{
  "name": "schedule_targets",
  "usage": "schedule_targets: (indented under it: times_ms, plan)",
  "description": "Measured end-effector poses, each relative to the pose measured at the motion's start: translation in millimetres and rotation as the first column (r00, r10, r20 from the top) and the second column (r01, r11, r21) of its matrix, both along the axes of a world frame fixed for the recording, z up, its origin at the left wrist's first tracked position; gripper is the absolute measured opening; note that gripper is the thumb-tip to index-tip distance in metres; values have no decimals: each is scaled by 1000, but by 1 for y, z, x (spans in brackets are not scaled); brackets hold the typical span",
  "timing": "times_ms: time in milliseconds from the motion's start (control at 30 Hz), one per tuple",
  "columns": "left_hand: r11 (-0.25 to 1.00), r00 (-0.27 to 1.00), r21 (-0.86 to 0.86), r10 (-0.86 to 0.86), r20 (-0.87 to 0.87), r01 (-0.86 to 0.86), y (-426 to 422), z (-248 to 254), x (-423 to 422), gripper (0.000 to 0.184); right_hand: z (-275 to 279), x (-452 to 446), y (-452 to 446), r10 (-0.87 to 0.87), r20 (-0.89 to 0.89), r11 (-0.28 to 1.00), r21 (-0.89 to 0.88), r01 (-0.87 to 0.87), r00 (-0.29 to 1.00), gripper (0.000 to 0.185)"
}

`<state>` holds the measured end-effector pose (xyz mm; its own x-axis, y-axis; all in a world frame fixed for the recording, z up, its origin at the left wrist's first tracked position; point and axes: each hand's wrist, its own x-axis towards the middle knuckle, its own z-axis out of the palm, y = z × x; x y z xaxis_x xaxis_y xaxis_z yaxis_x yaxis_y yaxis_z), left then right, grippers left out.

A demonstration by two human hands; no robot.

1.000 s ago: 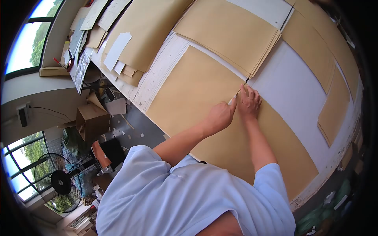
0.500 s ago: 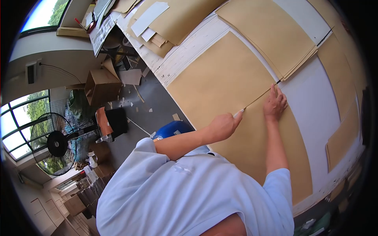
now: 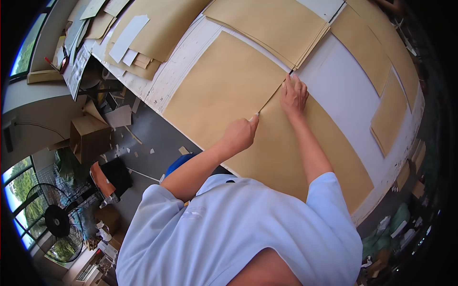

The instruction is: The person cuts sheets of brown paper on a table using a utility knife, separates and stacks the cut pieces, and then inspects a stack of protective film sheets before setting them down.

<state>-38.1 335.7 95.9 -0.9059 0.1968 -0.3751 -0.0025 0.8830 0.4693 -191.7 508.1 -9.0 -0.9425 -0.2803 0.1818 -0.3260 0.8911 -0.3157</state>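
My left hand (image 3: 241, 135) is closed around a small pale tool (image 3: 257, 114), mostly hidden by the fingers, its tip on a large tan sheet (image 3: 210, 86). From that tip a thin dark line runs up and right across the sheet towards my right hand (image 3: 294, 97). This hand lies flat beside the line's upper end, fingers stretched out, pressing on the tan surface. Just beyond its fingertips is the corner of a stack of tan sheets (image 3: 272, 28).
White table surface (image 3: 329, 90) shows between the sheets. More tan sheets (image 3: 391, 114) lie at the right, and paper pieces (image 3: 130, 38) at the upper left. A cardboard box (image 3: 89, 138), scraps and a fan (image 3: 57, 220) stand off the table's left side.
My left hand has moved down and left with the tool, away from my right hand, and the dark line between them shows longer. My right hand stays near the stack's corner. The view has shifted.
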Motion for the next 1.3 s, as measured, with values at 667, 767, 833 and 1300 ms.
schedule_targets:
  times_ms: [667, 767, 833, 1300]
  plan:
    - [955, 745, -285, 252, 617, -87, -64, 56, 240, 59, -30, 22, -40, 292, -115, 956, 64, -286, 950, 39]
    - [793, 758, -293, 603, 250, -534, -70, 62, 249, 59, -24, 22, -40, 307, -108, 951, 81, -299, 946, 40]
    - [662, 664, -167, 746, 52, -731, -76, 51, 238, 50, -23, 24, -39, 315, -117, 949, 74, -308, 942, 41]
    - [-431, -39, 439, 747, 664, -788, -137, -51, 140, 17, 13, -50, -70, -40, 244, 970, 244, -21, 969, 57]
